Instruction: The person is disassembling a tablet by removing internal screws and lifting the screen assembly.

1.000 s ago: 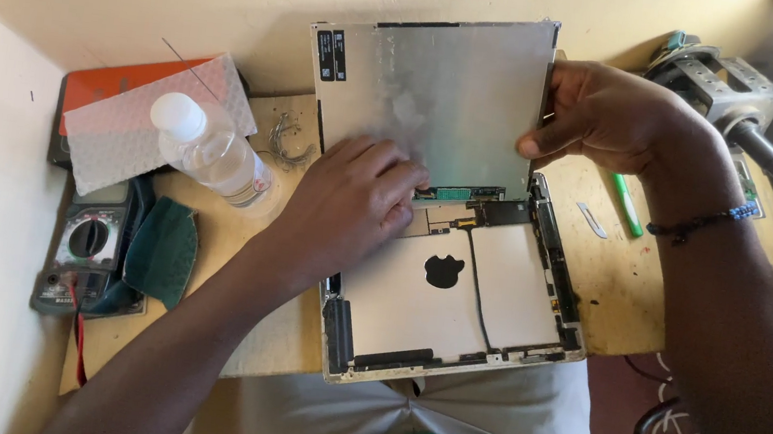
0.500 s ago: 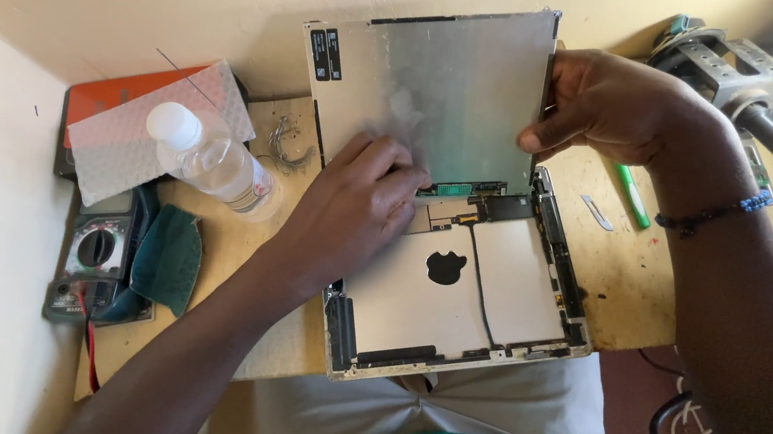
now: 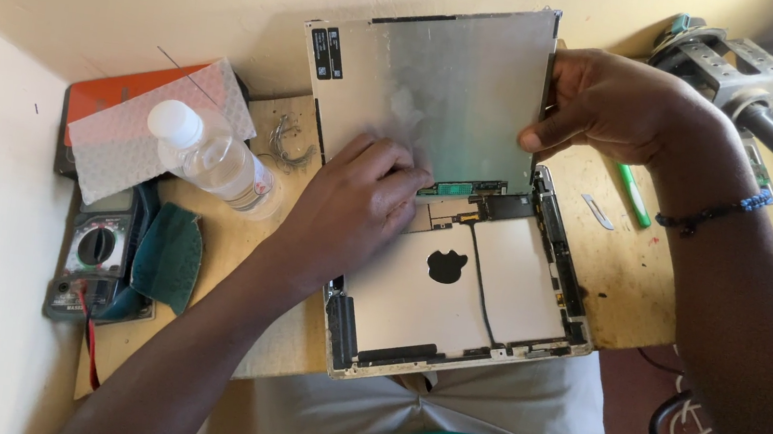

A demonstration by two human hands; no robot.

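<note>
An opened tablet shell (image 3: 453, 312) lies on a small wooden bench (image 3: 625, 293), its silver inside showing. A flat metal-backed display panel (image 3: 450, 88) stands tilted up from the shell's far edge. My right hand (image 3: 612, 107) grips the panel's right edge. My left hand (image 3: 353, 208) rests with curled fingers on the panel's lower left part, near the connector strip (image 3: 462, 189). I cannot see anything held in the left fingers.
A clear plastic bottle (image 3: 213, 160) stands left of the tablet, with a red case and white padded sheet (image 3: 160, 119) behind it. A multimeter (image 3: 96, 257) and green cloth (image 3: 167, 255) lie at the left. A green pen (image 3: 633, 195), small blade (image 3: 598, 210) and metal stand (image 3: 729, 67) are right.
The camera view shifted slightly. My left hand has slid a little lower on the panel; my right hand keeps its hold on the right edge.
</note>
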